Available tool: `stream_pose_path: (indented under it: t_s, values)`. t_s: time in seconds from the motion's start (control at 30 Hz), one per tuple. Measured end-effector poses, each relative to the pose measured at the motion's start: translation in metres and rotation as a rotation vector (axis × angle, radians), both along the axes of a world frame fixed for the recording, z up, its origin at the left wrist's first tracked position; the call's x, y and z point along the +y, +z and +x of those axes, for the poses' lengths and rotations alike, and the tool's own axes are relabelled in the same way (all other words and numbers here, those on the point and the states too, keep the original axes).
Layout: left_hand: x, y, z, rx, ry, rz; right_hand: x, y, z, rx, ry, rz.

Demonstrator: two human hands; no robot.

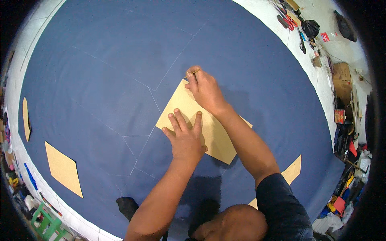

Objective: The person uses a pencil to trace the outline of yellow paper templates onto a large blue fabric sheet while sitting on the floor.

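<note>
My left hand (187, 138) lies with its fingers spread on a tan card pattern piece (219, 138), pressing it against dark blue fabric (108, 52). At the pattern's far corner, my right hand (205, 90) is closed in a pinch around a thin, pencil-like stick (196, 72). Its tip is too small to make out. Pale drawn lines (129, 136) run over the fabric left of the pattern and beyond it. Part of the pattern is hidden under my right forearm.
More tan pattern pieces lie on the fabric: a large one (64, 168) and a narrow one (26, 118) at left, another (292, 170) partly behind my right sleeve. Scissors (302, 43), a cardboard box (341, 82) and clutter line the right; a green plastic stool (46, 221) stands lower left.
</note>
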State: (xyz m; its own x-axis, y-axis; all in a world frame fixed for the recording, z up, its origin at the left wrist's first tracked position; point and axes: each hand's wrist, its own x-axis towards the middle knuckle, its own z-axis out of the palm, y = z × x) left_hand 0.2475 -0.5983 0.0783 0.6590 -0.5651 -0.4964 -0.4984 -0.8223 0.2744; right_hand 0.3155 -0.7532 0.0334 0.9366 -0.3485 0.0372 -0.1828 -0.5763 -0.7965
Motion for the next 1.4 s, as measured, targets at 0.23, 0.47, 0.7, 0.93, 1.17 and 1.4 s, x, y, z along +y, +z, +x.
stream_pose_path:
  t_s: [0.23,0.47,0.7,0.93,1.17,1.4]
  values:
    - [-0.003,-0.002,0.000,-0.028,-0.036,0.053,-0.001,0.005,-0.027,0.041,-0.001,-0.246]
    - [-0.011,0.008,0.001,-0.048,-0.084,0.209,-0.023,0.004,-0.126,0.149,-0.242,-0.051]
    - [-0.019,-0.006,0.008,-0.230,-0.516,0.146,-0.047,0.002,-0.227,0.198,-0.530,0.016]
    - [-0.037,0.004,0.008,-0.220,-0.707,0.259,-0.052,0.001,-0.253,0.164,-0.623,0.053]
    - [-0.061,0.019,-0.009,-0.239,-0.774,0.440,-0.049,-0.007,-0.258,0.100,-0.721,0.091]
    - [-0.064,-0.024,-0.005,-0.300,-1.035,0.283,-0.045,-0.016,-0.249,-0.046,-0.721,0.127]
